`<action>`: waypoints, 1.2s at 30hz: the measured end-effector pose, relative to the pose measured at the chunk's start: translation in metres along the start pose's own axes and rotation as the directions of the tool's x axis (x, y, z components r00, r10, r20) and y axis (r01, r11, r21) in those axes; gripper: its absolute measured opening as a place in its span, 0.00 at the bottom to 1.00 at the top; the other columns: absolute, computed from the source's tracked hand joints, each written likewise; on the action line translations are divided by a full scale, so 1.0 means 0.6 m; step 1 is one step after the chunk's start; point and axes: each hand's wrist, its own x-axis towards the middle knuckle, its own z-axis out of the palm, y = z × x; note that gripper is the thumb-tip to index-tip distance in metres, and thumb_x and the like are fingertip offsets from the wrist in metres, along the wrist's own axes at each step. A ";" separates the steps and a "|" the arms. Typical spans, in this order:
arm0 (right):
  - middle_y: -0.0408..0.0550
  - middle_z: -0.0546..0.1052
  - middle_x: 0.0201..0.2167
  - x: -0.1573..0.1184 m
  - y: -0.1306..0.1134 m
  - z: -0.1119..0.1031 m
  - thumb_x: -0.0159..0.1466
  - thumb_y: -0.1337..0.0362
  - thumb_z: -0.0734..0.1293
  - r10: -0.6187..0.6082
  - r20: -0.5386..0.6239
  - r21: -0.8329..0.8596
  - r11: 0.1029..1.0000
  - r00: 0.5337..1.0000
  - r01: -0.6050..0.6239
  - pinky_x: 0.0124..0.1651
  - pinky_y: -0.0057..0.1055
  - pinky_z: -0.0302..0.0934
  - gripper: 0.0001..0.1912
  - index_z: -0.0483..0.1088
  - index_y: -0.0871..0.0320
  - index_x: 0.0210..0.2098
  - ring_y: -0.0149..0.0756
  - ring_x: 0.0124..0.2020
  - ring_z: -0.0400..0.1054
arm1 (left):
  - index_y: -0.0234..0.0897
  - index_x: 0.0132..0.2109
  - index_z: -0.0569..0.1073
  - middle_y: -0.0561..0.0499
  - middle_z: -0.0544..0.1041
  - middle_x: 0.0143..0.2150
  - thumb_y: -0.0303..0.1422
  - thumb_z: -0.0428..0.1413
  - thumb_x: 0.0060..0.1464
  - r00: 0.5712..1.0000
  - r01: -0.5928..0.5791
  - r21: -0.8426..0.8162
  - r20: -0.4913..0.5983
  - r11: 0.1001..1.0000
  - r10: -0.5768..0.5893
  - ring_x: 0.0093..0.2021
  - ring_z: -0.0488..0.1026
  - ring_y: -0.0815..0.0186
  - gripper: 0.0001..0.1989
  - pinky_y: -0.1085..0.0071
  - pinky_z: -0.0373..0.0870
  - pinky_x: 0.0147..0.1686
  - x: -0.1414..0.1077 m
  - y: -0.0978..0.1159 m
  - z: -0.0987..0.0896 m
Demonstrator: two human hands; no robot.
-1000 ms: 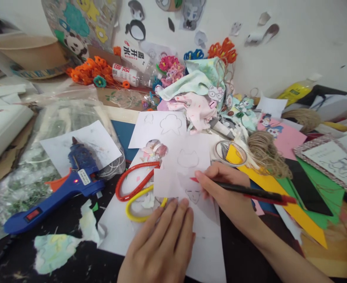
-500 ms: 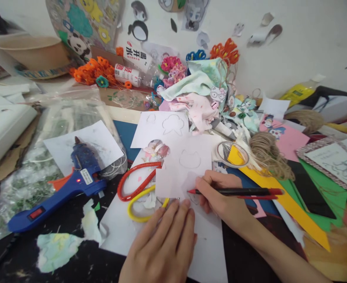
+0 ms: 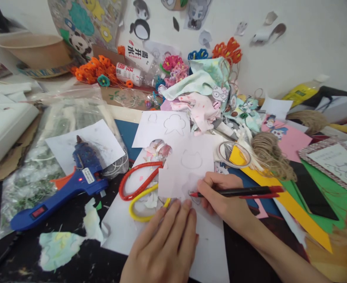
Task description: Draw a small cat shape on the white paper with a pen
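Between the thumb and fingers of my right hand is a black and red pen, its red tip at a white paper piece. A faint cat-head outline is drawn higher on the paper. My left hand lies flat with fingers stretched out, over the lower edge of that piece and a larger white sheet. Left of the paper piece are scissors with a red handle loop and a yellow one; their blades are hidden. Another sheet behind shows a cloud-like outline.
A blue glue gun with a lit red light rests on white paper at left. Fabric scraps are heaped at the back. On the right are a tape roll, twine, yellow card and a dark phone-like slab.
The whole view has shifted slightly to the right. The pen tip has moved only a little on the paper, and my left hand keeps its place.
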 end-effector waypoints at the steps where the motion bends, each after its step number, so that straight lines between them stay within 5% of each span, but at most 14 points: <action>1: 0.39 0.69 0.12 0.000 0.000 -0.001 0.65 0.64 0.65 -0.007 -0.001 -0.009 1.000 1.000 0.007 0.17 0.23 0.54 0.20 0.63 0.56 0.17 0.26 0.13 0.61 | 0.31 0.56 0.78 0.47 0.79 0.58 0.29 0.53 0.67 1.000 0.000 -0.001 0.002 1.000 0.000 0.57 0.76 0.62 0.15 0.64 0.50 0.72 0.001 0.000 0.000; 9: 0.38 0.68 0.10 0.001 -0.004 -0.003 0.62 0.66 0.65 -0.043 -0.030 -0.050 0.998 0.999 0.041 0.17 0.25 0.53 0.19 0.63 0.55 0.15 0.26 0.11 0.59 | 0.31 0.54 0.79 0.47 0.81 0.55 0.29 0.52 0.67 1.000 0.003 -0.002 -0.030 1.000 -0.003 0.56 0.77 0.63 0.15 0.65 0.50 0.72 0.005 0.000 0.000; 17: 0.38 0.64 0.09 -0.007 0.012 -0.011 0.61 0.68 0.65 -0.026 -0.288 0.013 0.999 0.957 0.031 0.18 0.28 0.49 0.20 0.63 0.55 0.13 0.26 0.12 0.56 | 0.31 0.57 0.77 0.47 0.79 0.58 0.30 0.54 0.66 1.000 -0.002 0.000 0.000 1.000 0.002 0.58 0.76 0.62 0.16 0.64 0.49 0.72 -0.003 -0.001 0.000; 25: 0.38 0.66 0.12 -0.006 0.008 -0.009 0.65 0.66 0.66 -0.058 -0.307 0.047 0.996 0.950 0.076 0.19 0.27 0.51 0.21 0.63 0.55 0.16 0.27 0.14 0.57 | 0.31 0.56 0.77 0.47 0.78 0.58 0.29 0.54 0.66 1.000 0.005 -0.011 -0.002 1.000 -0.005 0.58 0.76 0.62 0.15 0.65 0.49 0.72 -0.001 -0.002 0.001; 31: 0.43 0.79 0.29 0.009 -0.007 -0.006 0.61 0.63 0.74 -0.098 -0.265 0.168 0.975 0.959 0.146 0.30 0.25 0.66 0.05 0.74 0.55 0.34 0.31 0.28 0.73 | 0.31 0.54 0.79 0.46 0.80 0.56 0.29 0.53 0.67 1.000 0.009 -0.021 -0.029 1.000 -0.009 0.55 0.78 0.63 0.14 0.65 0.52 0.71 0.004 -0.002 0.003; 36: 0.41 0.74 0.18 0.006 -0.006 -0.004 0.64 0.59 0.72 -0.070 -0.167 0.121 0.988 0.983 0.091 0.23 0.24 0.60 0.15 0.71 0.57 0.23 0.28 0.19 0.66 | 0.31 0.55 0.78 0.46 0.79 0.58 0.29 0.53 0.67 1.000 0.005 -0.018 -0.008 1.000 -0.005 0.57 0.76 0.62 0.15 0.64 0.51 0.71 0.005 -0.002 0.000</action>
